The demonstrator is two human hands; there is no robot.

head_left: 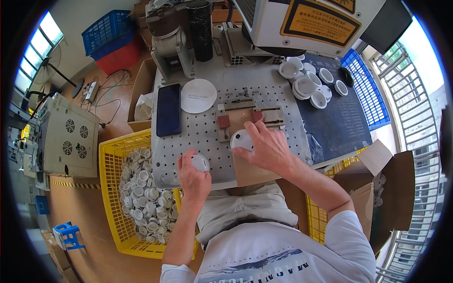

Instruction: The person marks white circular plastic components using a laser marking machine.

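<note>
At the near edge of the bench (165, 175), toward its left corner, the left hand (195, 178) pinches a white cap (202, 163) between thumb and fingers. To the right, a cardboard sheet (252, 174) reaches over the same edge, and above it the right hand (271, 148) has a second cap (240, 140) pinched between thumb and fingers, at the near side of a metal clamp (273, 113) with red blocks (223, 122). Farther back, a dark phone (169, 110) lies near the left edge, just beside a white disc (198, 96). Beyond the right edge, toward the far corner, white cups (306, 86) are heaped on a dark board (337, 122).
</note>
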